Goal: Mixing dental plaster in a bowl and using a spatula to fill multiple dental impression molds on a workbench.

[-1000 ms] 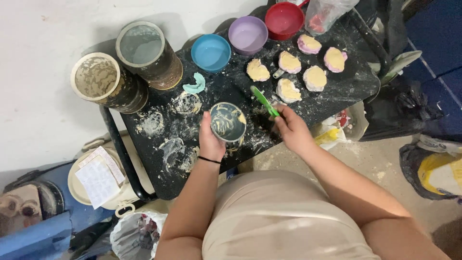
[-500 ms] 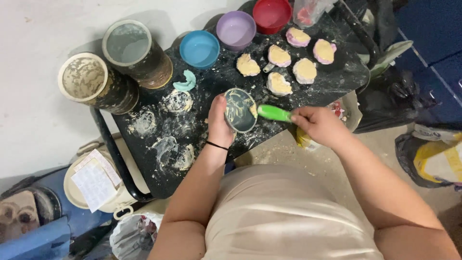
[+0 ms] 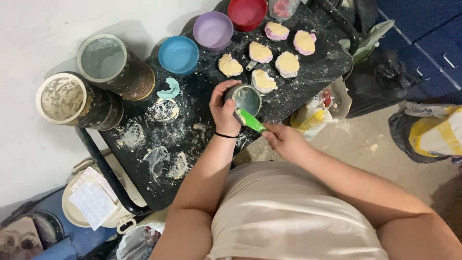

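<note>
The small round cup (image 3: 246, 98) is dull green-grey, smeared with pale mix, and its open mouth faces up at me so I can see a thin wet film inside. The tool (image 3: 251, 121) is a bright green flat stick, its far end resting at the near rim of the cup and its handle running back toward my body.

My left hand (image 3: 224, 111) comes up from below with the wrist straight, a black band around it, and curls round the left side of the cup, fingers wrapped over the wall and thumb near the rim, a closed hold on the cup. My right hand (image 3: 284, 140) sits lower and to the right, off the near edge of the table, pinching the handle end of the green stick between thumb and fingers, closed on it.

The cup sits above the black, powder-streaked table (image 3: 202, 135), near its front edge, just this side of the filled shell-shaped moulds (image 3: 263, 81); I cannot tell whether it touches the table. The stick bridges the gap between my two hands. Further back stand a blue bowl (image 3: 178, 54), a purple bowl (image 3: 213, 31) and a red bowl (image 3: 247, 12), and two crusted tubs (image 3: 102, 58) to the left
</note>
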